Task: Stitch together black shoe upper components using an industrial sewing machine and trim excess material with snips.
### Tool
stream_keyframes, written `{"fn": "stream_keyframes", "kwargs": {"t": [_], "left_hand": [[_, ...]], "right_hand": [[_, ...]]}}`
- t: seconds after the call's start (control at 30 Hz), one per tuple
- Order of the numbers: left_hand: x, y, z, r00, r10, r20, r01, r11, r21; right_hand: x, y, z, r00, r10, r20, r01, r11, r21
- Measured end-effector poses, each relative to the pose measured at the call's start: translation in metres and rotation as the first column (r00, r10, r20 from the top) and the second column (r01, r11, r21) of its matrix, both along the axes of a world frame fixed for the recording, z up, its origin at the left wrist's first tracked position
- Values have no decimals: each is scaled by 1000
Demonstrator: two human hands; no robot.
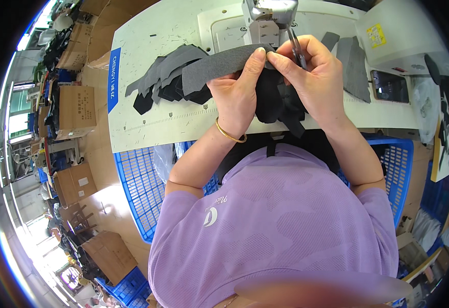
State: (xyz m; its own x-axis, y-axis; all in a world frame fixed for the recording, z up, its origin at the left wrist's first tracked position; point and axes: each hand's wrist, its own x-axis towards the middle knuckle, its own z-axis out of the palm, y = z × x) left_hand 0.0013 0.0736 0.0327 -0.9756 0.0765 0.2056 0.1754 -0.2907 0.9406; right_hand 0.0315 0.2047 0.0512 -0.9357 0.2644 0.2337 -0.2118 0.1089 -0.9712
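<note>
A grey fabric strip [217, 65] stretches above the table in front of the sewing machine head [269, 23]. My left hand [237, 92] pinches it between thumb and fingers near its right end. At that same end, the thumb and finger of my right hand [314, 77] are closed on the strip's edge. A slim dark metal tool [297, 49], possibly thread snips, also sits in my right fingers. Black fabric pieces [276, 100] hang below my hands over the table's front edge. To the left, grey and black cut pieces [170, 72] lie in an overlapping pile.
Grey pieces [353, 66] lie right of the machine on the white table [158, 120], near a phone [389, 86]. Thread scraps dot the tabletop. Blue plastic baskets [140, 190] stand beneath its front edge. Cardboard boxes [76, 110] line the floor at left.
</note>
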Motion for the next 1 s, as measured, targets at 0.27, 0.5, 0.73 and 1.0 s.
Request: {"fn": "stream_keyframes", "kwargs": {"t": [0.27,0.5,0.73,1.0], "left_hand": [[1,0,5,997,28,71,-26,999,-39],[-4,0,2,997,20,77,-23,999,36],[-16,-1,17,982,-79,172,59,991,118],[-44,4,37,988,-74,133,60,992,108]], "right_hand": [[24,2,-9,998,54,-32,-58,992,-115],[16,-1,-8,1000,6,-2,-6,1000,15],[2,-3,-6,997,-28,-71,33,997,74],[-18,-8,11,999,-40,-14,40,999,-22]]}}
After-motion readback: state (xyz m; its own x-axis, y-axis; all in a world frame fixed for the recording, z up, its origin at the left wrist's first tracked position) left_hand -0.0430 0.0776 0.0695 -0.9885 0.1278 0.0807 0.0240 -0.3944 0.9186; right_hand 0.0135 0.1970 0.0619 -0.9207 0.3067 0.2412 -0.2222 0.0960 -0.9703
